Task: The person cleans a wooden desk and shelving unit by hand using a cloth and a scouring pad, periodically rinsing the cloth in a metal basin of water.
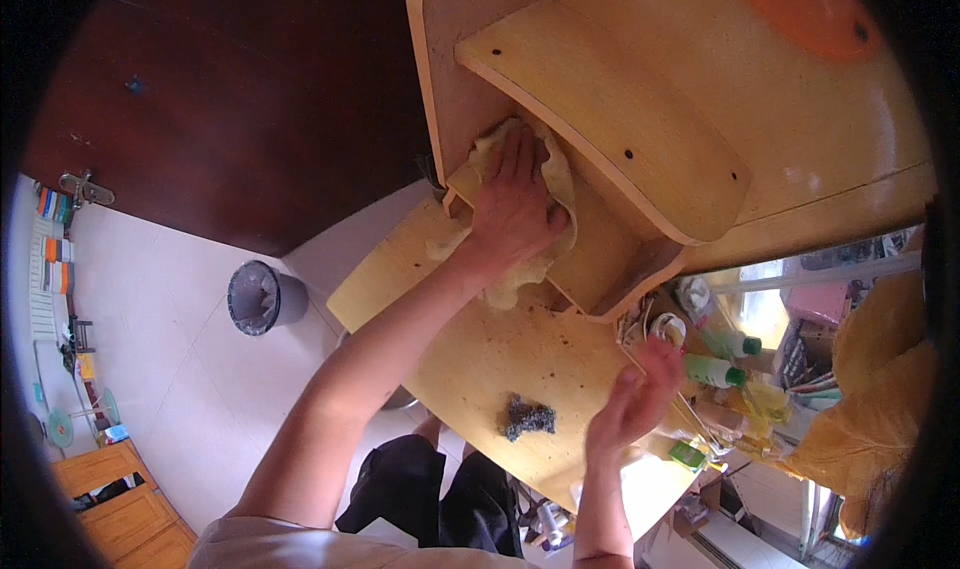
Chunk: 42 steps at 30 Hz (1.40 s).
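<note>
My left hand (515, 209) presses a pale yellow cloth (560, 184) into the corner of a low shelf compartment on a wooden desk unit. The fingers lie over the cloth, and its edges spill out around them, down to the desktop. Held in the air over the right side of the desktop (470, 344), my right hand (638, 394) has nothing in it; its fingers are loosely bent, apart and a little blurred. Between my arms, a dark grey scouring pad (527, 417) rests on the desktop among scattered dark specks.
A curved upper shelf (620, 119) overhangs the compartment. Green-capped bottles (715, 371) and other clutter crowd the desk's right edge, near an orange-yellow cloth (870, 369). Left of the desk, a grey bin (290, 299) stands on the pale floor beside a dark door (250, 99).
</note>
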Tool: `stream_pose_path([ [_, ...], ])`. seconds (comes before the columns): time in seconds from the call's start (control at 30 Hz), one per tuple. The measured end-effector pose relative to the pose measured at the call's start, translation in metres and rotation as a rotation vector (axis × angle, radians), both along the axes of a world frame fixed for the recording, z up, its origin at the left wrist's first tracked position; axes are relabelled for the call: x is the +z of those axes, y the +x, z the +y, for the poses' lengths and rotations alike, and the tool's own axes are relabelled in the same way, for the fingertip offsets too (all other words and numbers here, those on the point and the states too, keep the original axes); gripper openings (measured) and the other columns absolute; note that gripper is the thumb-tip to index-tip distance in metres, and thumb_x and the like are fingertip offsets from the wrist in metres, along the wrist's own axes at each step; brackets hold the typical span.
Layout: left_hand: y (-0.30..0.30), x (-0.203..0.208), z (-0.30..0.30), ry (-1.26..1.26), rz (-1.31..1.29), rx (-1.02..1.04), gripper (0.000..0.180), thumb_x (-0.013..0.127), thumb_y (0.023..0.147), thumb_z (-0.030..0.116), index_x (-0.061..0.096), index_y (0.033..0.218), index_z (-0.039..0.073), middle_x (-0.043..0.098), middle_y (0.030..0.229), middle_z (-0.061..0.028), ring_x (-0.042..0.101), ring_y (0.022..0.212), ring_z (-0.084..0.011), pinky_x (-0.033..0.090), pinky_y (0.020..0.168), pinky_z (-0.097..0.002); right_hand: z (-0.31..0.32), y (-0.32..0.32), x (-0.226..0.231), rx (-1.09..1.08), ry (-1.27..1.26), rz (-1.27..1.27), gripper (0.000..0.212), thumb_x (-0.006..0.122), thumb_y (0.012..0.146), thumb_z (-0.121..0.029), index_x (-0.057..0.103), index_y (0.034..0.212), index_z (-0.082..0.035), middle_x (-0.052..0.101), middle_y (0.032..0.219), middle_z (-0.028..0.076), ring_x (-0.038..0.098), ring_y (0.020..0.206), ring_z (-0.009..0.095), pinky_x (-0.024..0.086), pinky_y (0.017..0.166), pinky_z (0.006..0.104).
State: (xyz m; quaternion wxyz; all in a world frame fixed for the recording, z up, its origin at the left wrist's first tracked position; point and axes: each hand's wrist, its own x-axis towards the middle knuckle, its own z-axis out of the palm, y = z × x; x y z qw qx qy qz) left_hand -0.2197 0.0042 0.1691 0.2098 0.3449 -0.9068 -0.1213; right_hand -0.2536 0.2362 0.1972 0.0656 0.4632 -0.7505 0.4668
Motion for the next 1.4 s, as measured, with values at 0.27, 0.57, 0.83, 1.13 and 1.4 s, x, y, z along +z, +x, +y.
stream_pose_path([
  [0.27, -0.016, -0.012, 0.05, 0.284, 0.094, -0.42, 0.045, 0.049, 0.08, 0.022, 0.05, 0.118, -0.004, 0.044, 0.131, -0.0162, 0.036, 0.125, -0.0281, 0.027, 0.106, -0.0346, -0.008, -0.031, -0.004, -0.033, -0.222, -0.274, 0.018, 0.047, 0.088, -0.009, 0.057, 0.101, -0.001, 0.048, 0.113, 0.011, 0.048, 0.104, 0.02, 0.04, 0.084, 0.0278],
  [0.57, 0.021, -0.034, 0.046, -0.182, -0.074, -0.789, 0.033, 0.053, 0.077, 0.019, 0.062, 0.107, 0.007, 0.056, 0.119, -0.0055, 0.039, 0.124, -0.0192, 0.03, 0.104, -0.0294, -0.024, -0.044, -0.001, -0.035, -0.154, -0.33, 0.013, 0.046, 0.088, -0.004, 0.058, 0.095, -0.002, 0.051, 0.109, 0.011, 0.049, 0.102, 0.02, 0.039, 0.086, 0.0302],
  [0.83, 0.052, -0.02, 0.064, 0.431, 0.659, -0.343, 0.047, 0.051, 0.074, -0.004, 0.053, 0.119, 0.01, 0.059, 0.112, -0.0093, 0.058, 0.102, -0.0221, 0.049, 0.083, -0.0318, -0.002, -0.045, 0.0, -0.073, -0.13, -0.328, 0.012, 0.046, 0.087, -0.001, 0.058, 0.091, -0.002, 0.053, 0.105, 0.009, 0.05, 0.099, 0.019, 0.039, 0.086, 0.0297],
  [1.13, -0.058, 0.022, 0.12, 0.258, 0.711, -0.129, 0.032, 0.059, 0.082, 0.024, 0.049, 0.104, 0.003, 0.054, 0.075, -0.0159, 0.06, 0.07, -0.0295, 0.05, 0.058, -0.0373, 0.013, -0.056, 0.002, -0.114, -0.12, -0.365, 0.015, 0.044, 0.09, -0.005, 0.058, 0.093, -0.003, 0.053, 0.106, 0.009, 0.052, 0.093, 0.016, 0.043, 0.076, 0.0275],
  [1.4, -0.038, 0.002, 0.125, 0.324, 0.513, -0.131, 0.022, 0.062, 0.079, 0.025, 0.05, 0.083, 0.006, 0.054, 0.072, -0.01, 0.06, 0.064, -0.0253, 0.048, 0.05, -0.0347, 0.014, -0.07, 0.016, -0.105, -0.127, -0.333, 0.015, 0.044, 0.089, -0.006, 0.057, 0.095, -0.001, 0.055, 0.101, 0.009, 0.053, 0.092, 0.017, 0.045, 0.075, 0.0297],
])
